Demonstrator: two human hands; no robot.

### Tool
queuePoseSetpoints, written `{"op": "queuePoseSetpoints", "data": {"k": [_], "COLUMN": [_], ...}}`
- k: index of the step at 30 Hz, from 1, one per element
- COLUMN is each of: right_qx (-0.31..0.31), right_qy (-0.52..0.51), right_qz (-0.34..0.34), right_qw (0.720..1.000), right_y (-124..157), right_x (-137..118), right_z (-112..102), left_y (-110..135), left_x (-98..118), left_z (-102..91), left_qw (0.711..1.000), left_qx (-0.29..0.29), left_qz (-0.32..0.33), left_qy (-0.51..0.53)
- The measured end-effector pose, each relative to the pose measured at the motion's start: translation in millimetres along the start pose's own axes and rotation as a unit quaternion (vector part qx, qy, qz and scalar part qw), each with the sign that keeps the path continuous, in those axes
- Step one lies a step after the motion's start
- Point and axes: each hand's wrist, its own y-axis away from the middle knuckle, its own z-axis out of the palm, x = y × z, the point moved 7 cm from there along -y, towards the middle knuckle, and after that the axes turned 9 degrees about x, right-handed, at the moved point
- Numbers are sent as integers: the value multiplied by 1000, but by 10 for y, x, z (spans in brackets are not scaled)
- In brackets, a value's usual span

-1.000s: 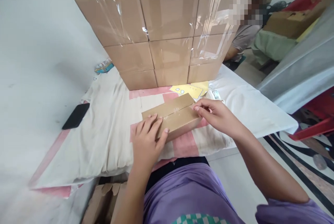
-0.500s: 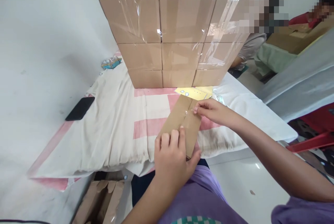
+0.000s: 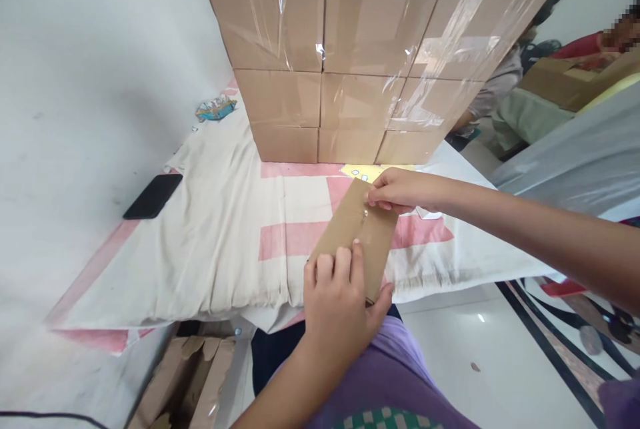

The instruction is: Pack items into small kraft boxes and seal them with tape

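Note:
A small flat brown cardboard box (image 3: pixel 345 225) rests at a slant near the front edge of the bed-like surface. My left hand (image 3: pixel 337 292) grips its near end, fingers bent over the top and thumb along the right side. Along the box's middle seam, a glossy patch of clear tape (image 3: pixel 365 214) catches the light. Over the far end, my right hand (image 3: pixel 393 190) has thumb and forefinger pinched at the seam, seemingly on the tape; the fingers partly hide it.
Behind stands a wall of taped cardboard boxes (image 3: pixel 357 99). A black phone (image 3: pixel 153 196) and a blue packet (image 3: pixel 216 109) lie left. An open carton (image 3: pixel 173 382) sits on the floor. Two people are beyond the stack at right, one with a grey sleeve (image 3: pixel 500 82).
My right hand has shifted slightly left and up along the box, its forearm now flatter. My left hand keeps its hold. The view has tilted down a little.

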Motion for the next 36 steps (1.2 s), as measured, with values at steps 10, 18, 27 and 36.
{"op": "queuePoseSetpoints", "data": {"k": [10, 18, 27, 36], "right_qx": [17, 34, 31, 2], "right_qy": [80, 125, 160, 211], "right_qz": [11, 19, 28, 24], "right_qw": [997, 991, 986, 977], "right_y": [-81, -158, -112, -134], "right_x": [5, 88, 15, -8], "right_z": [56, 17, 21, 14], "left_y": [8, 8, 19, 11], "left_x": [-32, -40, -37, -38], "left_z": [9, 13, 26, 18], "left_qw": [1000, 1000, 1000, 1000], "left_qx": [1, 5, -3, -7], "left_qz": [-8, -7, -8, -10], "left_qy": [17, 20, 13, 14]}}
